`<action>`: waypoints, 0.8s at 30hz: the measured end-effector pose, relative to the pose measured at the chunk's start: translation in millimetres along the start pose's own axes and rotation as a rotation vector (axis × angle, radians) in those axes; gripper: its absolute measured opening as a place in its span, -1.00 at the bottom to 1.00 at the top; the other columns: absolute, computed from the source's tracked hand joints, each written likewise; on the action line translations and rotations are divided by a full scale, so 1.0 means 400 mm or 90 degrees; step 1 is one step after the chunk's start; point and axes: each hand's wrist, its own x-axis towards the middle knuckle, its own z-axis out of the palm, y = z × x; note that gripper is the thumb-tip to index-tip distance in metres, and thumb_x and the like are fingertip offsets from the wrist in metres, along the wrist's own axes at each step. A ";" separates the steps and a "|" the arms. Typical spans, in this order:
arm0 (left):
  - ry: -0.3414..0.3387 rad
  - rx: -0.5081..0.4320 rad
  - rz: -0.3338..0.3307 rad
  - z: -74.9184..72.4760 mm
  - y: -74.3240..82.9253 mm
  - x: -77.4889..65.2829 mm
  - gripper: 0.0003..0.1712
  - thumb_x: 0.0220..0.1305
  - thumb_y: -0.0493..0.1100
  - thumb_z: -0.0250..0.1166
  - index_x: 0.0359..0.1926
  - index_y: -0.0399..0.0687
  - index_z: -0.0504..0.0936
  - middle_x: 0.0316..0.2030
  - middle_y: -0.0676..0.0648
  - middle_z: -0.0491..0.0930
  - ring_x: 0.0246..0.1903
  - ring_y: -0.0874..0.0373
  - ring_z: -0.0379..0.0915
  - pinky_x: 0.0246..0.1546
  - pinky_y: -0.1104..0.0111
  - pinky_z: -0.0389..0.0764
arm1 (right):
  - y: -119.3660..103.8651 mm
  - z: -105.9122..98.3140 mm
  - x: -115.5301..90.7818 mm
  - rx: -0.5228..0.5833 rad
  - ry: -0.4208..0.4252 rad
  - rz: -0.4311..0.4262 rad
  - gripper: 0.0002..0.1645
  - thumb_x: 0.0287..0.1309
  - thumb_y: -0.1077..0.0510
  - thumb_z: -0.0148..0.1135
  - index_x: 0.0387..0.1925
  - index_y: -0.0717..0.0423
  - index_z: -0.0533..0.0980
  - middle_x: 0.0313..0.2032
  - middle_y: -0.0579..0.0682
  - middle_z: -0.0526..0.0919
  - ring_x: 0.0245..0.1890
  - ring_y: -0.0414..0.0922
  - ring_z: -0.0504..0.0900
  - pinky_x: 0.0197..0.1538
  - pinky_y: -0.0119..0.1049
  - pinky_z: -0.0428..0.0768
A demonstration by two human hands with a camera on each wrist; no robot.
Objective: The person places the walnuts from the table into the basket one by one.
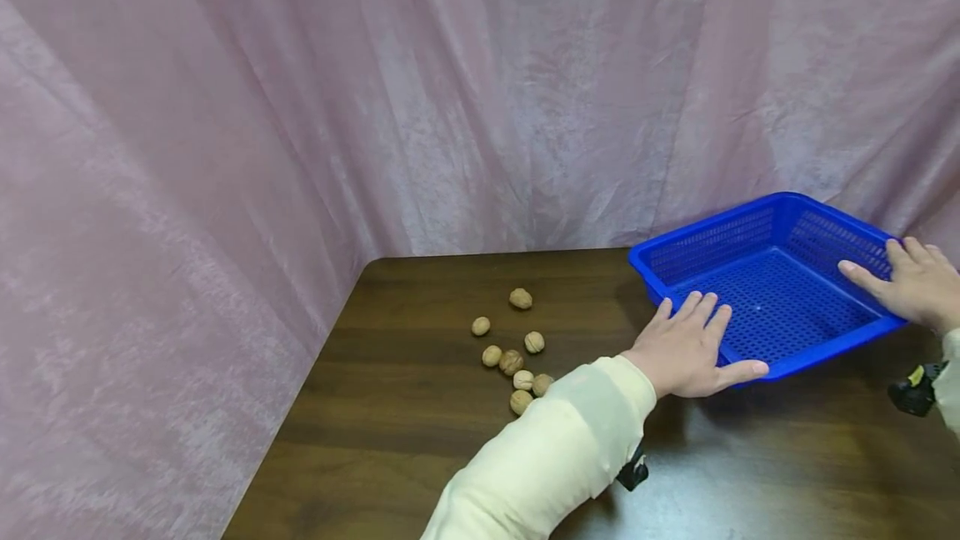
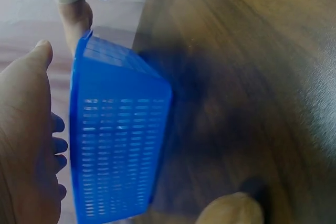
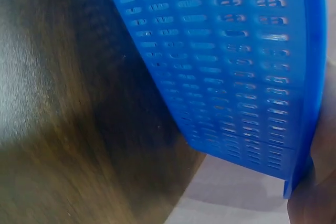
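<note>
At the left, eight walnuts [image 1: 512, 362] lie loose on the dark wooden table [image 1: 420, 373], some touching one another; being round, they could roll if the pale left sleeve [image 1: 555, 440], which passes close by, were to brush them. Next comes the left hand [image 1: 686, 348], fingers and thumb spread over the left side of the blue basket [image 1: 708, 236], pinching nothing; whether the palm bears on the rim, I cannot tell. The basket sits right of the walnuts, near the table's far edge, so an uneven push could swing it round or carry it over that edge. Farthest right, the right hand [image 1: 918, 286] lies at the opposite rim, thumb held apart from extended fingers; with so loose a hold, the basket could slip if raised.
</note>
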 end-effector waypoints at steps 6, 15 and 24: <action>-0.001 -0.026 -0.014 0.028 0.000 -0.001 0.05 0.06 0.70 -0.48 0.50 0.40 -0.23 0.48 0.26 -0.30 0.45 0.29 -0.54 0.43 0.25 -0.26 | -0.024 -0.006 -0.018 0.005 -0.028 0.056 0.16 0.36 -0.36 -0.26 0.28 0.73 -0.20 0.26 0.67 -0.16 0.24 0.58 -0.17 0.13 0.51 -0.20; 0.057 -0.059 -0.071 0.056 -0.062 -0.025 0.05 0.15 0.63 -0.54 0.52 0.19 -0.29 0.50 0.15 -0.33 0.45 0.24 -0.57 0.43 0.20 -0.21 | -0.117 0.016 -0.021 0.020 -0.065 0.123 0.30 0.25 -0.54 -0.42 0.33 0.60 -0.38 0.32 0.59 -0.42 0.32 0.51 -0.41 0.08 0.56 -0.38; 0.075 -0.129 -0.130 0.063 -0.138 -0.072 0.05 0.22 0.58 -0.52 0.52 0.05 -0.28 0.51 0.02 -0.40 0.44 0.16 -0.66 0.43 0.16 -0.23 | -0.230 0.039 -0.038 0.046 -0.069 0.115 0.29 0.24 -0.56 -0.51 0.35 0.59 -0.35 0.29 0.63 -0.46 0.30 0.51 -0.48 0.06 0.56 -0.45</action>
